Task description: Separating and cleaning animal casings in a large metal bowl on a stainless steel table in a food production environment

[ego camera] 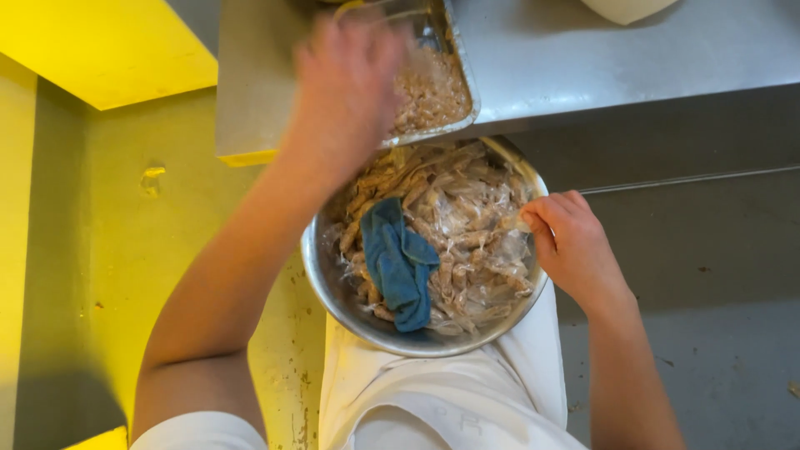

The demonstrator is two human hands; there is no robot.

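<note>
At the bowl's right rim [533,287], the right hand [571,246] pinches 1 wrapped piece [512,222], its length pointing left toward the blue cloth [398,262]. The left hand [350,83], blurred over the foil tray [442,96], grip unclear, is farther.

Steel tabletop [600,58] spans the upper frame, grey and dull. Below it, grey floor [717,333] on the right; yellow-lit, speckled floor on the left.
</note>
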